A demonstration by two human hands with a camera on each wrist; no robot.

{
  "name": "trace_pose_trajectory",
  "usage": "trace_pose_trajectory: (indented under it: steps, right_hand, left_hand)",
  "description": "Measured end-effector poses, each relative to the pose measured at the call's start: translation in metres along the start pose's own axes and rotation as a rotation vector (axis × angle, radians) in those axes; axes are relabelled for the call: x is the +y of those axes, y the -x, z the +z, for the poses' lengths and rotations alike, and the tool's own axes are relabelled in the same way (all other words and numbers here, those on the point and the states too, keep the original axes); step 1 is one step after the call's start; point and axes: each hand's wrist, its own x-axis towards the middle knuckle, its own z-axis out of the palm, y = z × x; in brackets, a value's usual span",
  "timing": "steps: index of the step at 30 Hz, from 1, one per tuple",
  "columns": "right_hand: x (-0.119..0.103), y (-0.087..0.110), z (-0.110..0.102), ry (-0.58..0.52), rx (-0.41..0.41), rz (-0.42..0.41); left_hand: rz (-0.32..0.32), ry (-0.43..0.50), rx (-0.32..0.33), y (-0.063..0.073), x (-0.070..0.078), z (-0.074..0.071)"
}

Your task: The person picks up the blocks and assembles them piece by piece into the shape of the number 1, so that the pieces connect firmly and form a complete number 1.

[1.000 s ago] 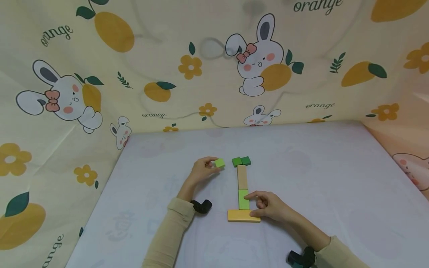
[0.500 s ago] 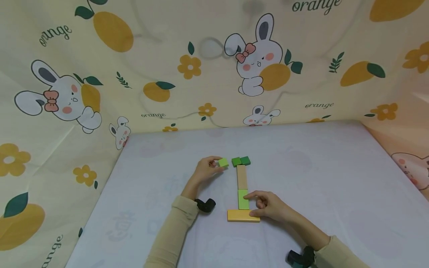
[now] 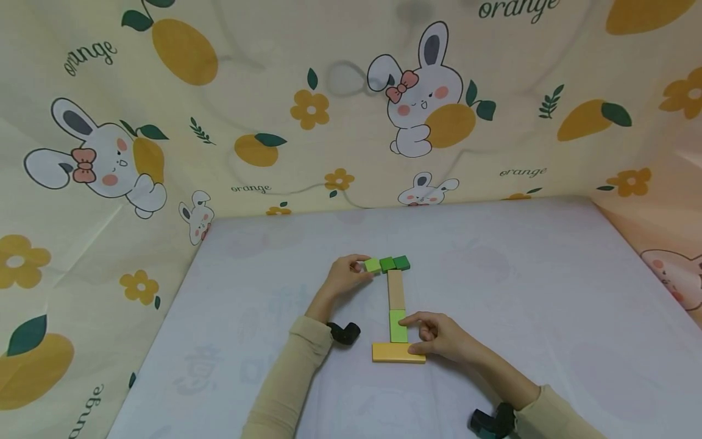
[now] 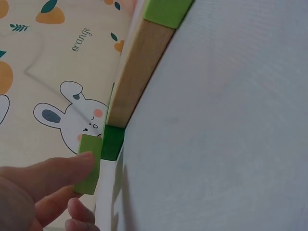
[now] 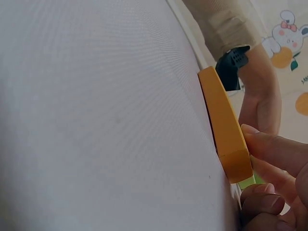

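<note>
My left hand (image 3: 347, 275) pinches a light green cube (image 3: 372, 266) between thumb and fingertips, right at the left side of a mid-green cube (image 3: 387, 264). A darker green cube (image 3: 402, 262) sits against that one's right side. Below these cubes a plain wooden block (image 3: 395, 290) runs towards me, end to end with a light green block (image 3: 397, 332). A yellow block (image 3: 389, 353) lies crosswise at the near end of this column. The index fingertip of my right hand (image 3: 446, 338) rests on the light green block, its thumb on the yellow block (image 5: 224, 115); the other fingers curl under.
The blocks lie on a white-covered table (image 3: 521, 292). A cream cloth (image 3: 307, 55) printed with rabbits and oranges hangs behind and along the sides. Black devices (image 3: 344, 333) are strapped to both wrists.
My left hand has carried the light green cube rightwards, up to the mid-green cube. The right hand and the other blocks have stayed in place.
</note>
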Motion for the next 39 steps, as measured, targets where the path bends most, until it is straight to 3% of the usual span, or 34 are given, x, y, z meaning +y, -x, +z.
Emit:
trace_pose_trajectory:
  steps: [19,32,39]
  right_hand:
    - [0.0009,-0.0027,-0.0012,-0.006,-0.015,0.018]
    - [0.0016,-0.0029,-0.0017,-0.004,-0.018,0.038]
    - [0.0023,-0.0028,-0.0016,0.018,-0.012,0.005]
  left_hand:
    - [-0.017,-0.100,0.009,-0.0052,-0.0056,0.0074]
    - [-0.032,-0.113,-0.003,-0.0056,-0.0052,0.0094]
    - [-0.028,-0.133,-0.010,-0.0079,-0.0049,0.0090]
